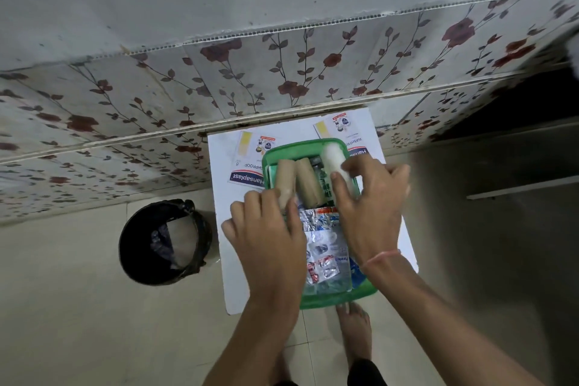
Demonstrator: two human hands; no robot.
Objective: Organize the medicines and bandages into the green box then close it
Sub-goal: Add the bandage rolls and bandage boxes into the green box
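green box (pixel 316 299) sits open on the white table (pixel 225 260) | right hand (pixel 369 204) curls around the soft, light white bandage roll (pixel 333 160) inside | left hand (pixel 266 229) seems to press a brown roll (pixel 285 178) | hold rolls gently around the middle

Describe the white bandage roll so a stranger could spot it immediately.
Find the white table against the floral wall, then the green box on it. The white bandage roll lies along the box's far right edge, under the right hand; the two rolls beside it are brown.
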